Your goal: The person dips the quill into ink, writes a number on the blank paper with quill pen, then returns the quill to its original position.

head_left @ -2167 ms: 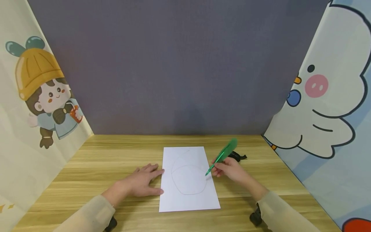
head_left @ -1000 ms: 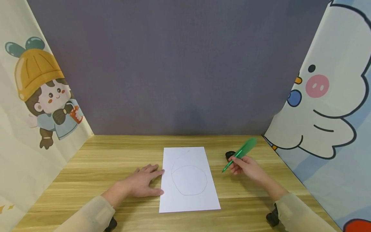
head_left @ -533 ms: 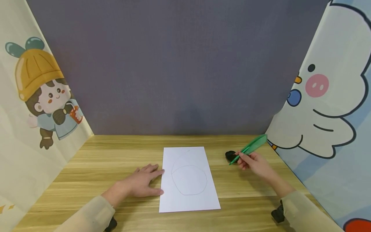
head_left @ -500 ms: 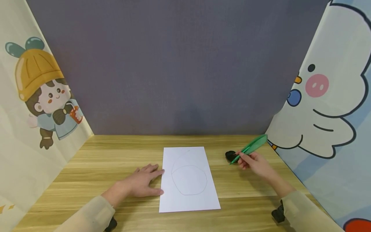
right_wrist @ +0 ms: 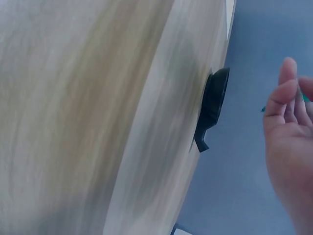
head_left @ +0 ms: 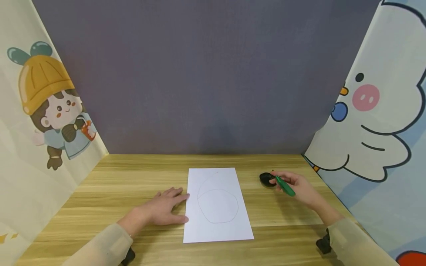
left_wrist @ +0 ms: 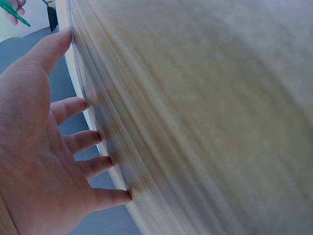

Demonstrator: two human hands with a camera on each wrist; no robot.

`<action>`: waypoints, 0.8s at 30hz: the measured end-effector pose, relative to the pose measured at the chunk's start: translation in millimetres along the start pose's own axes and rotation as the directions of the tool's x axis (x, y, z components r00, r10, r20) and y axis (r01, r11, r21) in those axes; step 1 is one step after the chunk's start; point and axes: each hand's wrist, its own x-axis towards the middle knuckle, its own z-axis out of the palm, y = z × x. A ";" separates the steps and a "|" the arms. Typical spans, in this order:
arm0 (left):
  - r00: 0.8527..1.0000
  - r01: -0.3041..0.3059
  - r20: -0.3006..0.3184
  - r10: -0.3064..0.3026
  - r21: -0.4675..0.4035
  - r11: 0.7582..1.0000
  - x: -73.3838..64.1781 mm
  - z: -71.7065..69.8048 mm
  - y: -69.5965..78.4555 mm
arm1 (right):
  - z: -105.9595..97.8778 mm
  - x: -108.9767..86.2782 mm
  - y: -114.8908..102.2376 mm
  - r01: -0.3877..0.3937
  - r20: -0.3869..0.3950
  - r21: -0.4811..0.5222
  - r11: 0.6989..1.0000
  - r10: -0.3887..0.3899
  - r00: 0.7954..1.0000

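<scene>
A white sheet of paper [head_left: 216, 233] lies on the table, bearing thin pencil-like lines that form a rounded shape and an arc. My left hand [head_left: 163, 208] rests spread beside it, with index finger and thumb at the sheet's left edge. Off to the right, my right hand [head_left: 297, 187] pinches a green pen [head_left: 285, 186] with a broad leaf-like end, which points toward me. Its tip is hidden by the fingers. Just left of those fingers sits a small black rounded object [head_left: 267, 179]; in the right wrist view this object [right_wrist: 213, 100] shows a short tail and stands apart from the hand.
The wooden table [head_left: 143, 168] ends at a dark grey backdrop [head_left: 199, 74]. Printed cloths with cartoon figures flank it: a child in a yellow hat [head_left: 46, 81] at left, a white character [head_left: 376, 122] at right.
My right hand has carried the green pen from the paper rightward to the black object. The pen has turned, so its broad end now points toward me. The left hand has stayed put.
</scene>
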 end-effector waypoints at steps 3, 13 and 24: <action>1.000 0.002 0.002 -0.002 0.000 1.000 0.1 -0.2 0.4 | -4.1 -0.8 0.4 -0.010 0.041 0.033 0.999 0.009 0.999; 1.000 -0.007 -0.002 0.007 0.005 1.000 1.9 0.7 -2.5 | -13.8 -7.2 3.6 -0.070 0.005 -0.010 0.998 0.070 0.998; 1.000 -0.003 0.006 0.003 0.003 1.000 1.5 0.7 -2.6 | -27.1 -11.8 23.7 -0.089 0.113 -0.333 0.939 0.134 0.985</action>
